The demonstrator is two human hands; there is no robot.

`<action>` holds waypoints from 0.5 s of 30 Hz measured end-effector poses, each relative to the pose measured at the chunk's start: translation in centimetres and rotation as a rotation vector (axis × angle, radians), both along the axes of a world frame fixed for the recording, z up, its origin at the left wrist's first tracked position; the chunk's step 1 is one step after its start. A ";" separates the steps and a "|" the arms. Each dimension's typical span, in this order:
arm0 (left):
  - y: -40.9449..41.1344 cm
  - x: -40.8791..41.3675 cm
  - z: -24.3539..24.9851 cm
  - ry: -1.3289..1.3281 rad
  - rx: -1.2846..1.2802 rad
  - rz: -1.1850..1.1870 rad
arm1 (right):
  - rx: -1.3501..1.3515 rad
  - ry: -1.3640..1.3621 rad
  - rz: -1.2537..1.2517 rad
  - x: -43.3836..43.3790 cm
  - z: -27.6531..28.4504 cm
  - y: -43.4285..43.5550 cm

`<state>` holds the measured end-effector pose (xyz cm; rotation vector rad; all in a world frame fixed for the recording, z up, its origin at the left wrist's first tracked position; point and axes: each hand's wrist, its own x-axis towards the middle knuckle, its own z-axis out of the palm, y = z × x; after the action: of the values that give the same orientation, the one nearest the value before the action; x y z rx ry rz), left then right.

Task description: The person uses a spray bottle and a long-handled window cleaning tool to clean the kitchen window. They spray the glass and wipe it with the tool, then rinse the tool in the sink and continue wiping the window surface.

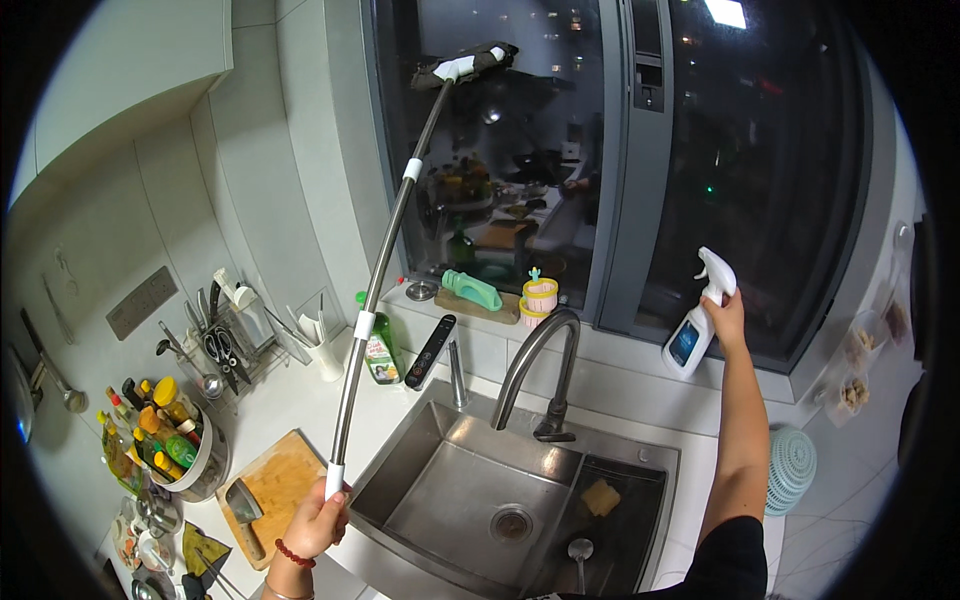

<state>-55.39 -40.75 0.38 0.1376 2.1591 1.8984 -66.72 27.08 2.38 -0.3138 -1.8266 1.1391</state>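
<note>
My left hand [315,521], with a red bead bracelet at the wrist, grips the white lower end of a long metal pole [382,262]. At the pole's top, a white mop head with a dark cloth pad [465,66] lies against the upper part of the left window pane [510,150]. My right hand [726,319] holds a white spray bottle [688,341] by its neck, upright and slightly tilted, before the lower right window pane [757,180]. The bottle bears a blue label. Its trigger and nozzle point to the left.
Below lies a steel sink [465,487] with a curved faucet [559,337]. The sill holds a green holder [471,291] and small pots [538,296]. At left are a green bottle [384,349], a cutting board [281,480] with a cleaver [244,506], knives [214,300] and a condiment bin [214,457].
</note>
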 end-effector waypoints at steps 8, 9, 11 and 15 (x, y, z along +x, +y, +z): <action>-0.6 -3.3 -3.2 0.053 -0.049 -0.044 | 0.005 -0.109 0.084 4.2 4.8 -8.1; -0.7 -3.7 -3.9 0.053 -0.041 -0.032 | 0.022 -0.112 0.142 4.2 6.2 -9.7; -0.7 -4.6 -5.5 0.052 -0.032 -0.012 | 0.148 -0.132 0.172 3.5 9.6 -13.6; 0.3 -5.6 -9.2 0.144 -0.064 0.024 | 0.389 -0.118 0.131 -1.7 14.8 -18.8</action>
<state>-60.99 -40.44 -8.83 0.2437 2.3219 1.8821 -68.42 8.31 17.16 -0.0354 -2.1499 0.8390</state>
